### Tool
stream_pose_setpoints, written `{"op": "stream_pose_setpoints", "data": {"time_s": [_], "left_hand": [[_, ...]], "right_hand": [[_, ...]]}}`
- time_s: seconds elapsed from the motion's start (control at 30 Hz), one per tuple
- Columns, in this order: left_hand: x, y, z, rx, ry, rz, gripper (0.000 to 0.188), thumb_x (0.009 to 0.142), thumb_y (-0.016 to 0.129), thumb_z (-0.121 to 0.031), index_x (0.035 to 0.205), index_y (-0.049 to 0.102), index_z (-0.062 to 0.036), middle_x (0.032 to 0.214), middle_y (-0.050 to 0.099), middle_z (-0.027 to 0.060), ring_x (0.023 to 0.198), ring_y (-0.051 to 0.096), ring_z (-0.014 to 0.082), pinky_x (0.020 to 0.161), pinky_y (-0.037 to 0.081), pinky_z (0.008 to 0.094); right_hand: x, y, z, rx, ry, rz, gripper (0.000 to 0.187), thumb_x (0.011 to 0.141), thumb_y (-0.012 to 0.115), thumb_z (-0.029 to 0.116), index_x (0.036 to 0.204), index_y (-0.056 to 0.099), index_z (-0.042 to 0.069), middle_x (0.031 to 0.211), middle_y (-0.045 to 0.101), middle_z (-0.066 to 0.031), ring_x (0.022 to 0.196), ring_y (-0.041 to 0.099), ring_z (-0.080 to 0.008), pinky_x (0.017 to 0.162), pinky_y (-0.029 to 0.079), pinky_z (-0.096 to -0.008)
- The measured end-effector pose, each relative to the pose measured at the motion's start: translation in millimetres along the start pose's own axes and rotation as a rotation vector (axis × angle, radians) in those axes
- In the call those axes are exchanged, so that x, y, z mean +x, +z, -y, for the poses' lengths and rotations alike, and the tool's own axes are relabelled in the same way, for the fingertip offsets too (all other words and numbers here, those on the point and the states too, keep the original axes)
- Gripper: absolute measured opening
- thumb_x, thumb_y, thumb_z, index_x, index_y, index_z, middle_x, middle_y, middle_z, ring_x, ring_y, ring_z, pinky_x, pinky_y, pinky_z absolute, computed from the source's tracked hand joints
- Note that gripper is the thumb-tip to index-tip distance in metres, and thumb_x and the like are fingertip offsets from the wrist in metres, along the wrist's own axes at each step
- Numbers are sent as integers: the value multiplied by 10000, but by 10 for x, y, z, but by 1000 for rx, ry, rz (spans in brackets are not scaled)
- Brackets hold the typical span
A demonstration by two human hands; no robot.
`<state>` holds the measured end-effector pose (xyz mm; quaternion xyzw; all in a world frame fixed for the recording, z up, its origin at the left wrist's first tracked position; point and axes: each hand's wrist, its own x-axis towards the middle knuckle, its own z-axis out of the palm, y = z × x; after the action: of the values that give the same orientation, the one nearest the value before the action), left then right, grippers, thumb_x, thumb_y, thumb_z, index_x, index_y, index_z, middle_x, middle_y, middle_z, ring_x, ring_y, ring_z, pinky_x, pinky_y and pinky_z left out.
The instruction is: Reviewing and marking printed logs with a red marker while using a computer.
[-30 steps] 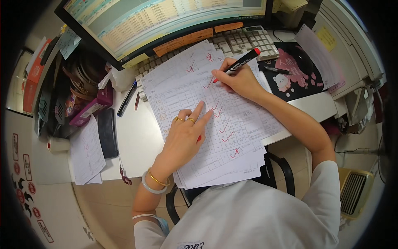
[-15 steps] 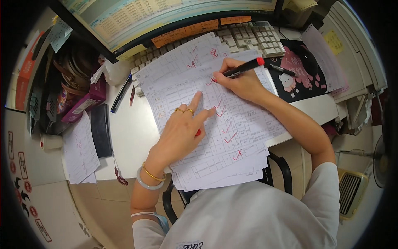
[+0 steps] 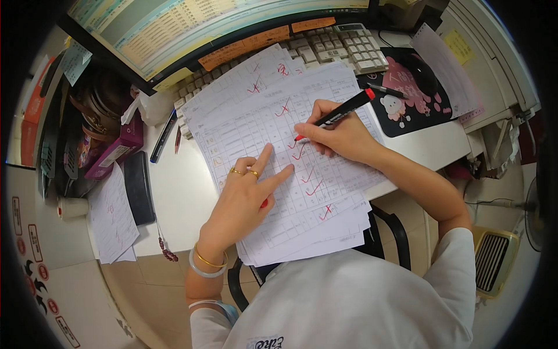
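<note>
My right hand point(image 3: 343, 134) grips a black marker point(image 3: 343, 110) with a red end, its tip down on a printed form point(image 3: 250, 125) beside a column of red ticks. Two fingers of my left hand point(image 3: 247, 195) lie stretched out on the same form, left of the marks, while the others are bent. A small rounded red piece, like a marker cap point(image 3: 265, 203), shows at its thumb side and seems held in the palm; most of it is hidden. Under the top form lie more sheets point(image 3: 343, 232), some also marked in red.
Behind the papers stand a keyboard point(image 3: 366, 55) and a monitor point(image 3: 145, 75). On the right, a black pen point(image 3: 388, 91) and mouse point(image 3: 419, 75) rest on a mouse pad point(image 3: 418, 119). To the left are a blue pen point(image 3: 163, 136), a dark flat case point(image 3: 138, 186), loose papers point(image 3: 110, 215) and a purple box point(image 3: 119, 151).
My right hand has moved the marker down the column, away from the upper red mark, which now shows uncovered. My left hand stays on the form. The whole view has shifted slightly.
</note>
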<state>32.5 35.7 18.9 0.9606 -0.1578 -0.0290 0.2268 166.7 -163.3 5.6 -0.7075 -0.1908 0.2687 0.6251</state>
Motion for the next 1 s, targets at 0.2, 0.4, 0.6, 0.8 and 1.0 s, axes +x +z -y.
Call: {"op": "stream_pose_setpoints", "data": {"time_s": [0.2,0.4,0.6,0.8,1.0], "left_hand": [[-44,77,-51,66,-17,-60,587,726,603,36,1254,627,-219,1470,411,154,1062,477,335,937,428,415],[-36,81,-38,84,-22,-65,584,720,596,38,1245,630,-217,1477,404,148,1074,466,339,943,425,422],[-56,88,-58,85,-9,-85,590,722,592,48,1251,621,-212,1473,407,151,1082,467,339,951,422,421],[-209,146,-208,90,28,-84,612,715,608,53,1283,583,-174,1456,431,109,1104,477,334,944,435,417],[-417,304,-484,73,48,-59,618,692,607,57,1286,572,-107,1443,454,54,1106,483,294,927,425,406]], "right_hand": [[46,8,-126,-236,-223,-52,261,851,724,185,748,530,44,663,572,9,612,509,-46,535,390,-222],[41,-7,-151,-221,-251,13,247,852,696,161,730,523,33,641,536,19,616,444,-41,547,360,-231],[18,-52,-105,-181,-193,-82,254,865,664,154,703,487,69,563,490,37,527,401,-32,476,312,-227],[-15,-107,-71,34,-51,-32,228,850,672,192,737,521,63,619,528,26,571,481,-34,515,370,-217],[-17,-46,-102,-18,-165,13,168,890,672,208,870,566,80,650,532,46,539,443,-22,486,332,-207]]}}
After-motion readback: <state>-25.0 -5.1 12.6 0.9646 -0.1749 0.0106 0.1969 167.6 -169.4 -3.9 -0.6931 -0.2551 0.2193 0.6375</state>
